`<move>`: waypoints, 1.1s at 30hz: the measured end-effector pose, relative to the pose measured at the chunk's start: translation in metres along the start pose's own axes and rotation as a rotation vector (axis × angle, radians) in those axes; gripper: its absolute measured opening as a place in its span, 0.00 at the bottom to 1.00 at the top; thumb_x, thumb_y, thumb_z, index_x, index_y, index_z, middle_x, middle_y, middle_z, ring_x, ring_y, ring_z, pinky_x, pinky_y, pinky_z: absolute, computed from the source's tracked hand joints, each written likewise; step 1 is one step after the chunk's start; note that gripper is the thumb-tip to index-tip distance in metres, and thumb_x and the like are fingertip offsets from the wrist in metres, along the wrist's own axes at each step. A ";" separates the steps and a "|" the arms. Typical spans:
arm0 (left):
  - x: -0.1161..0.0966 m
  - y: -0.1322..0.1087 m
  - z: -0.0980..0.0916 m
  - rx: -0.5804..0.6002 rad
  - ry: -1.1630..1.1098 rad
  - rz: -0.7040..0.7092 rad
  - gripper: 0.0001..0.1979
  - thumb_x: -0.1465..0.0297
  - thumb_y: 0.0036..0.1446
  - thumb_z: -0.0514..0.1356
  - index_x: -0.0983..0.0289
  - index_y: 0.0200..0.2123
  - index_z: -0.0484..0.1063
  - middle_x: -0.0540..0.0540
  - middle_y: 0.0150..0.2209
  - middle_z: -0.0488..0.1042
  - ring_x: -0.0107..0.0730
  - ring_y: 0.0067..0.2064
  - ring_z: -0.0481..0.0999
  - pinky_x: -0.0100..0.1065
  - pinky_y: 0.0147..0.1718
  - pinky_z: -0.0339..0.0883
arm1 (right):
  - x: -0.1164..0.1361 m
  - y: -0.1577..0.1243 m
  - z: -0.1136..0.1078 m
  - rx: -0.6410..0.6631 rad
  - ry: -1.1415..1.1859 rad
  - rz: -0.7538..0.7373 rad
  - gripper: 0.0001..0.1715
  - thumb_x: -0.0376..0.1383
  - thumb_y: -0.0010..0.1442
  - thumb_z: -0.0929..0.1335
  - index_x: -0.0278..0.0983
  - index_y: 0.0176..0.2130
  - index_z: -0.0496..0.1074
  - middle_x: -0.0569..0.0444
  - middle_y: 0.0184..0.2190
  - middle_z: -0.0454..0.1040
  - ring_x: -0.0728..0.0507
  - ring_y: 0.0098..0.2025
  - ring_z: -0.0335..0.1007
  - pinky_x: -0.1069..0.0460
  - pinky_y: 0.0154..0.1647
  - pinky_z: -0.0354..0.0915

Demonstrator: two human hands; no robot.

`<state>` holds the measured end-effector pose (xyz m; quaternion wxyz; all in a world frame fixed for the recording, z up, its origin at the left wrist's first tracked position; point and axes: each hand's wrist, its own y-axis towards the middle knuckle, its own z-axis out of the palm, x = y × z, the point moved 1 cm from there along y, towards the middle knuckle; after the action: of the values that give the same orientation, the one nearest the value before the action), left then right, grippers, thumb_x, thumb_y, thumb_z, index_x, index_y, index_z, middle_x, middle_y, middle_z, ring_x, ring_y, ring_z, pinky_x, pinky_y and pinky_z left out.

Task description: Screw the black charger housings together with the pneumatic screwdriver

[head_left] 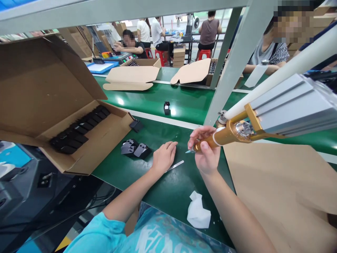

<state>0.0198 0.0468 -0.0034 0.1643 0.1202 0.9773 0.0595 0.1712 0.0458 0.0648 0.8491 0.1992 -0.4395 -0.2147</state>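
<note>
Right hand [206,151] wrapped round gold-coloured tool [226,136], pale tip [188,151] aimed at 9 o'clock. Left hand [163,156] palm down on green desk [158,131], fingers loosely bent; can't tell if it holds anything. Metal strip [176,165] at its 4 o'clock, black parts [129,148] at 9.

A green conveyor belt [139,100], open cartons [105,149] and seated workers [209,31] show a factory.

A gold-coloured dispenser [225,136] slants, its pale-blue tip [188,151] pointing down-left.
</note>
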 end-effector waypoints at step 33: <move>0.144 0.109 -0.079 0.078 0.444 -0.201 0.40 0.65 0.52 0.65 0.67 0.66 0.55 0.71 0.54 0.69 0.59 0.60 0.62 0.47 0.56 0.57 | 0.001 0.001 -0.009 -0.058 -0.053 0.029 0.12 0.40 0.58 0.69 0.42 0.44 0.72 0.55 0.33 0.72 0.49 0.26 0.68 0.54 0.23 0.65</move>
<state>-0.1148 0.1829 0.0432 -0.0540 0.0128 0.9980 0.0301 0.1795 0.0472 0.0611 0.8457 0.1622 -0.4583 -0.2200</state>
